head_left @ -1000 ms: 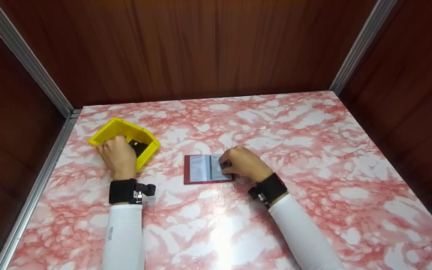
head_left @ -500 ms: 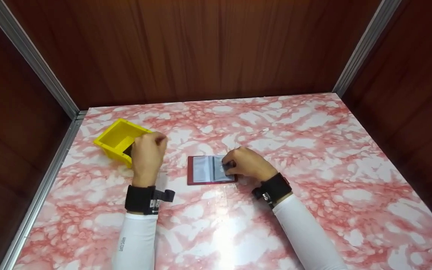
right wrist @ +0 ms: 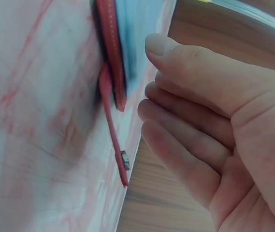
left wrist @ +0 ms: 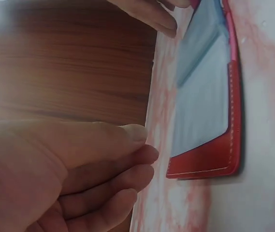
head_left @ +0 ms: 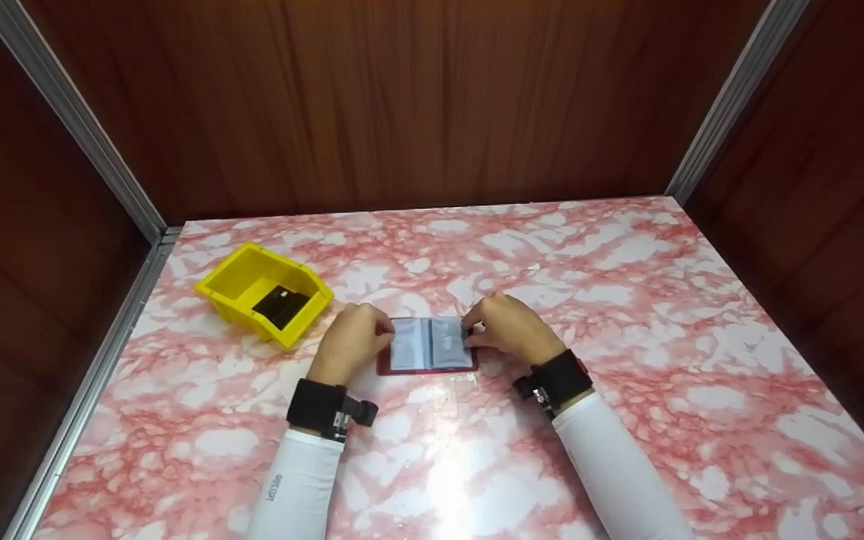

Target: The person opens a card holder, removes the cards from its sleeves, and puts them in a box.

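Observation:
A red card holder (head_left: 411, 346) lies spread open on the table, its translucent plastic sleeves (left wrist: 200, 104) facing up. My left hand (head_left: 349, 341) is at its left edge; in the left wrist view the thumb and loosely bent fingers (left wrist: 103, 174) show nothing between them and a gap to the red cover. Beside the right edge is my right hand (head_left: 511, 328). The right wrist view shows its relaxed fingers (right wrist: 176, 140) apart from the holder, with nothing held. A red strap (right wrist: 114, 133) with a metal snap sticks out from the holder there.
Left of the left hand stands a yellow bin (head_left: 241, 281) with dark flat items (head_left: 282, 304) inside. The table (head_left: 612, 300) has a red and white marbled top. Dark wood panels (head_left: 402, 105) rise at the back and both sides.
My left hand has come out of the yellow bin and moved right to the card holder's left edge. The right hand has shifted slightly off the right sleeve to the edge.

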The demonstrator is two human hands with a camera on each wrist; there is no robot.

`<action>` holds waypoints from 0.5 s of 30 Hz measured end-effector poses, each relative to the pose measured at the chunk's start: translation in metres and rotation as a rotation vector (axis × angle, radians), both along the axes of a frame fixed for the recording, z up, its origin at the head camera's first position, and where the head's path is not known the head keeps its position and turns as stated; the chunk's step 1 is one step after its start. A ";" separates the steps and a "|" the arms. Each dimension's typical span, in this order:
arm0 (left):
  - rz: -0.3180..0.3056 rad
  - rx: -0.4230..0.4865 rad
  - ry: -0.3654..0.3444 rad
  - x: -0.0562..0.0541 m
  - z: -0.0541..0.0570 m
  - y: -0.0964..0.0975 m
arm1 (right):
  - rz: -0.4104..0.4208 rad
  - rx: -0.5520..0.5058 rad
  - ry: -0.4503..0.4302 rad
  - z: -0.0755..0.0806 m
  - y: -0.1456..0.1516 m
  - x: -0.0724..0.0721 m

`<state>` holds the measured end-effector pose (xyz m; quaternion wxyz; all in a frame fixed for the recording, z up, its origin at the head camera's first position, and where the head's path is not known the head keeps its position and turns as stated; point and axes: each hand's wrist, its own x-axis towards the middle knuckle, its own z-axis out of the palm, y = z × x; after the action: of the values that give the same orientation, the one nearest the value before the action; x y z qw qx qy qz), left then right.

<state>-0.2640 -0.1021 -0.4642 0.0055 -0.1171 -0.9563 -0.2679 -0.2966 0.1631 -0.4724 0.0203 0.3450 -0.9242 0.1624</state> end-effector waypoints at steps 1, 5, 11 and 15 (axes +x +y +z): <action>-0.004 -0.002 0.005 -0.001 -0.003 0.002 | -0.002 0.001 0.002 -0.001 0.000 0.000; -0.016 -0.018 0.023 -0.004 -0.014 0.005 | -0.012 -0.001 0.005 -0.004 -0.003 0.001; -0.016 -0.021 0.006 -0.006 -0.025 0.006 | -0.015 0.005 -0.001 -0.006 -0.005 0.002; 0.015 0.008 -0.024 -0.006 -0.027 0.006 | -0.007 -0.003 0.001 -0.006 -0.005 0.002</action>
<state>-0.2703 -0.0961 -0.4914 -0.0037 -0.1068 -0.9560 -0.2730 -0.2948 0.1581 -0.4784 0.0219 0.3418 -0.9252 0.1635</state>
